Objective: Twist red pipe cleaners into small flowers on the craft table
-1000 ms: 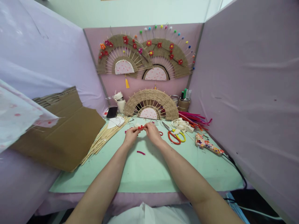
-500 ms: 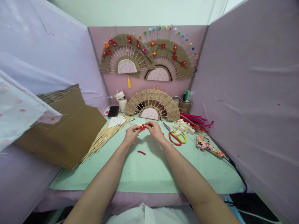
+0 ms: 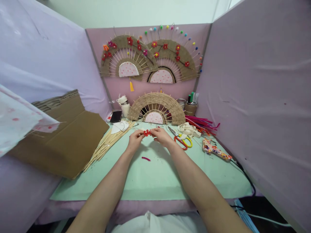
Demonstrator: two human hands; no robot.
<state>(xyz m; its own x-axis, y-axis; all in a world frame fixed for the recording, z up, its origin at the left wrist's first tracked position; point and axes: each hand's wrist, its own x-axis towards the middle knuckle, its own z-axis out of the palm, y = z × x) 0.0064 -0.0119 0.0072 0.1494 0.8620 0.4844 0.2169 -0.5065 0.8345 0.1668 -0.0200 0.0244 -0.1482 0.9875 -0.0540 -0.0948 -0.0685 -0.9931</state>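
Note:
Both hands meet over the far middle of the green mat [image 3: 155, 181]. My left hand [image 3: 134, 139] and my right hand [image 3: 161, 137] pinch a small red flower [image 3: 146, 132] shaped from fuzzy wire between their fingertips, held just above the mat. A short pink wire scrap [image 3: 146, 159] lies on the mat below the hands. Behind them a woven straw fan [image 3: 156, 108] stands upright.
Red and yellow scissors [image 3: 182, 141] and a patterned glue gun [image 3: 215, 149] lie to the right, with pink wires [image 3: 202, 123] and cream cord [image 3: 188, 129] behind. Bamboo sticks [image 3: 107, 144] and brown cardboard [image 3: 65, 136] lie left. Two decorated fans [image 3: 150, 58] hang on the back wall.
The hands stay together on the red flower, turning it slightly; the camera view has shifted a little.

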